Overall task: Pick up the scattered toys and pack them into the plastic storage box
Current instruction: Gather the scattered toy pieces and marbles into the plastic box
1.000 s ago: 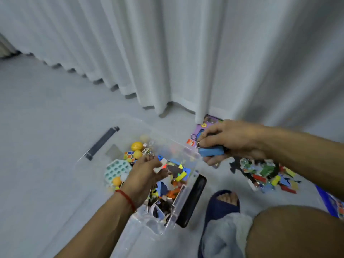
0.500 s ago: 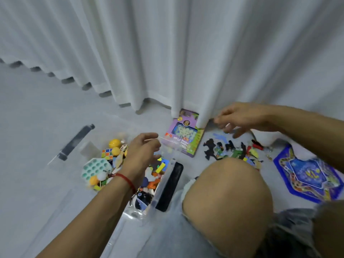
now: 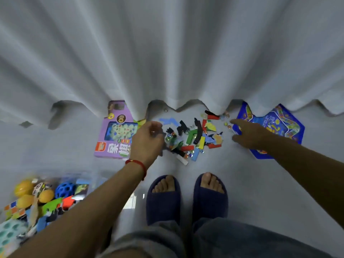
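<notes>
You have bare floor [image 3: 251, 183] between your slippers [image 3: 163, 198] and the toy pile [image 3: 193, 140], and more left of the purple box [image 3: 113, 138]. The curtain [image 3: 167, 62] hem hangs over the pile's far edge. The purple box and the blue board [image 3: 279, 125] flank the pile closely.

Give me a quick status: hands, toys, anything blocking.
Left hand curled at the toy pile's left edge, grip unclear. Right hand open, reaching beside it. Storage box part-filled, lower left. Curtain hem overhangs the far pieces.

Grey floor [image 3: 260, 183] (toy pieces [image 3: 193, 140], purple box [image 3: 115, 135])
</notes>
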Available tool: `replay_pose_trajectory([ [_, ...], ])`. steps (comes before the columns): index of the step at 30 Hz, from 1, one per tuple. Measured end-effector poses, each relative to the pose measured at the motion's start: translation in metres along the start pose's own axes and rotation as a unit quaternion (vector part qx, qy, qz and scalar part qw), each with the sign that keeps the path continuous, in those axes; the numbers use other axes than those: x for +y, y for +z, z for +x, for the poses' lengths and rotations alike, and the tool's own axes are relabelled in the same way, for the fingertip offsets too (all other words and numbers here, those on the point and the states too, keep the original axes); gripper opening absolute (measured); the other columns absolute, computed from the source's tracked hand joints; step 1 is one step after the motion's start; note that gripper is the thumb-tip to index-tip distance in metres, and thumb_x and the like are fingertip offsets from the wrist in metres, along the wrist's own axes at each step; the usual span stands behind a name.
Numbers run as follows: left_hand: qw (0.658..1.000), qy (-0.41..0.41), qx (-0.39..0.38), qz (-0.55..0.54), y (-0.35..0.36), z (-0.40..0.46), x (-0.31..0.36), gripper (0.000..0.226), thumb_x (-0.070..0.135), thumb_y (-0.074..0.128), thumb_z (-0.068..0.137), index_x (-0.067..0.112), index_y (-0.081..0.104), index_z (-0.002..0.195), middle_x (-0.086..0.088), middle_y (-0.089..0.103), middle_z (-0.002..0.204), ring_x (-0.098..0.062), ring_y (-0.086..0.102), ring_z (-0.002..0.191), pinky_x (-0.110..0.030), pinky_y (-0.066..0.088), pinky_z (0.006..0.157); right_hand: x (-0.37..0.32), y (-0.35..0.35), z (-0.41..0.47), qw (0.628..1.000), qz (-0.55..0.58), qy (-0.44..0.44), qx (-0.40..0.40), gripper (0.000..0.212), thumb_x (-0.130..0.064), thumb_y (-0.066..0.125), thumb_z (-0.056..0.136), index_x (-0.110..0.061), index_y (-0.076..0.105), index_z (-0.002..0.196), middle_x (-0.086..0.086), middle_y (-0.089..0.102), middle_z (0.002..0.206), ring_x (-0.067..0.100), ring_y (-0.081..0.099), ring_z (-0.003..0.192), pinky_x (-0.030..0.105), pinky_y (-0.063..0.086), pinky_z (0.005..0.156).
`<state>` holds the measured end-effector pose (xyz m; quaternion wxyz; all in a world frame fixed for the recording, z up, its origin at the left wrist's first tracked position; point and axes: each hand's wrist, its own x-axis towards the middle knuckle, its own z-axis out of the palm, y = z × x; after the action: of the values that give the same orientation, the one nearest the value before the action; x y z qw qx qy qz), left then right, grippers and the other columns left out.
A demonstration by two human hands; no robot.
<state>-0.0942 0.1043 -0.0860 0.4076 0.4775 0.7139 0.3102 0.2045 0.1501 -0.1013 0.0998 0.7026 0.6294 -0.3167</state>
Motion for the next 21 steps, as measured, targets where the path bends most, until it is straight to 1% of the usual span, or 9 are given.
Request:
replay_pose_trajectory([
  [2, 0.996, 0.045, 0.01, 0.073, 0.021, 0.036, -0.007, 0.035, 0.008, 0.057, 0.091, 0.019, 0.061, 0.124, 0.001, 0.057, 0.124, 0.003, 0.058, 0.065, -0.001, 0.039, 0.048, 0.009, 0.015, 0.033, 0.999, 0.007, -0.034, 0.014, 0.067, -0.025, 0.062, 0.094, -0.021, 0.03, 0.153, 0.015, 0.044, 0.148, 0.033, 0.046, 0.131, 0.041, 0.039, 0.106],
  [3, 0.992, 0.067, 0.017, 0.106, 0.031, 0.054, -0.013, 0.036, 0.01, 0.06, 0.089, 0.02, 0.062, 0.124, 0.0, 0.058, 0.127, 0.0, 0.057, 0.078, -0.001, 0.04, 0.059, 0.012, 0.018, 0.052, 0.998, 0.011, -0.06, 0.023, 0.065, -0.023, 0.063, 0.093, -0.022, 0.034, 0.151, 0.013, 0.046, 0.147, 0.032, 0.047, 0.131, 0.044, 0.041, 0.107],
  [5, 0.98, 0.11, 0.018, 0.164, 0.05, 0.09, -0.025, 0.037, 0.013, 0.063, 0.085, 0.019, 0.063, 0.122, -0.003, 0.062, 0.123, -0.014, 0.058, 0.101, -0.014, 0.04, 0.08, 0.017, 0.014, 0.089, 0.993, 0.018, -0.109, 0.046, 0.049, -0.017, 0.061, 0.093, -0.018, 0.049, 0.14, 0.014, 0.056, 0.137, 0.031, 0.057, 0.119, 0.046, 0.049, 0.1],
  [7, 0.965, 0.159, -0.001, 0.209, 0.067, 0.122, -0.037, 0.039, 0.012, 0.064, 0.081, 0.017, 0.063, 0.12, -0.005, 0.062, 0.121, -0.021, 0.057, 0.109, -0.021, 0.039, 0.086, 0.022, 0.005, 0.12, 0.984, 0.046, -0.137, 0.107, 0.039, -0.01, 0.055, 0.095, -0.01, 0.056, 0.134, 0.017, 0.062, 0.128, 0.033, 0.061, 0.111, 0.042, 0.05, 0.096],
  [9, 0.941, 0.223, -0.017, 0.253, 0.081, 0.149, -0.046, 0.044, 0.01, 0.063, 0.077, 0.017, 0.062, 0.121, -0.008, 0.06, 0.122, -0.025, 0.055, 0.111, -0.027, 0.042, 0.091, 0.029, 0.001, 0.143, 0.971, 0.085, -0.139, 0.174, 0.047, -0.009, 0.051, 0.095, -0.014, 0.05, 0.141, 0.011, 0.057, 0.137, 0.027, 0.056, 0.121, 0.037, 0.047, 0.101],
  [11, 0.924, 0.267, -0.014, 0.275, 0.092, 0.175, -0.053, 0.049, 0.005, 0.063, 0.075, 0.016, 0.062, 0.122, -0.011, 0.059, 0.124, -0.028, 0.054, 0.113, -0.032, 0.043, 0.096, 0.036, 0.007, 0.159, 0.968, 0.114, -0.132, 0.181, 0.057, -0.018, 0.051, 0.091, -0.024, 0.043, 0.147, 0.006, 0.052, 0.143, 0.021, 0.052, 0.124, 0.038, 0.045, 0.104],
  [14, 0.905, 0.292, -0.01, 0.31, 0.1, 0.195, -0.061, 0.049, 0.002, 0.063, 0.074, 0.013, 0.061, 0.122, -0.015, 0.058, 0.123, -0.033, 0.055, 0.108, -0.034, 0.044, 0.093, 0.041, 0.035, 0.171, 0.974, 0.112, -0.137, 0.139, 0.06, -0.026, 0.057, 0.084, -0.022, 0.047, 0.143, 0.009, 0.054, 0.136, 0.028, 0.057, 0.117, 0.048, 0.051, 0.096],
  [18, 0.886, 0.317, -0.024, 0.337, 0.112, 0.221, -0.074, 0.039, -0.003, 0.057, 0.075, 0.006, 0.065, 0.112, -0.019, 0.061, 0.114, -0.037, 0.058, 0.097, -0.038, 0.048, 0.083, 0.039, 0.048, 0.19, 0.986, 0.019, -0.085, 0.143, 0.067, -0.024, 0.069, 0.081, -0.012, 0.044, 0.142, 0.014, 0.051, 0.137, 0.034, 0.05, 0.124, 0.047, 0.043, 0.102],
  [21, 0.886, 0.307, -0.046, 0.345, 0.118, 0.233, -0.084, 0.026, -0.002, 0.054, 0.076, 0.002, 0.068, 0.097, -0.023, 0.062, 0.099, -0.039, 0.058, 0.089, -0.037, 0.047, 0.075, 0.04, 0.053, 0.197, 0.982, 0.026, -0.082, 0.171, 0.057, -0.024, 0.063, 0.077, -0.01, 0.055, 0.131, 0.016, 0.06, 0.121, 0.039, 0.056, 0.109, 0.047, 0.046, 0.095],
])
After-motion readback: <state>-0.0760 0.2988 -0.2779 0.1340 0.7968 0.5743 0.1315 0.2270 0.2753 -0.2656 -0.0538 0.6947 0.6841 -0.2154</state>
